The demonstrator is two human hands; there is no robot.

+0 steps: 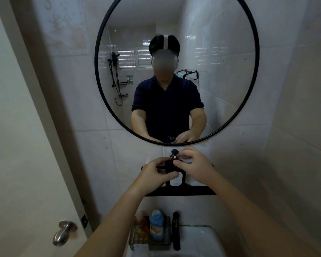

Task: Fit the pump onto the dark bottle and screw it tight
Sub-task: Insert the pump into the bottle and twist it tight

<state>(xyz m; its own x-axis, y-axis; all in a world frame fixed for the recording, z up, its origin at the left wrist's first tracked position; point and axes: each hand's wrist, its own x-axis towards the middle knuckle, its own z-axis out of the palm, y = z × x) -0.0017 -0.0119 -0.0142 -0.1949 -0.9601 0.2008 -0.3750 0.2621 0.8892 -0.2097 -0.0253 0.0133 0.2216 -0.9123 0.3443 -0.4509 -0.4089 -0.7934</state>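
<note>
The dark bottle (176,179) with a white label stands upright on a black wall shelf (182,191) below the mirror. Its black pump (174,153) sits on top of the neck, the head pointing up and a short white stem showing beneath it. My left hand (154,175) wraps the bottle's left side and shoulder. My right hand (195,166) pinches the pump's collar from the right, its fingers covering the neck. How far the collar is seated is hidden by my fingers.
A round black-framed mirror (176,71) hangs just above the shelf. Below it a white sink (196,240) carries a rack with a blue bottle (156,227), an orange bottle (141,226) and a black tap (176,230). A door with a metal knob (63,232) stands at the left.
</note>
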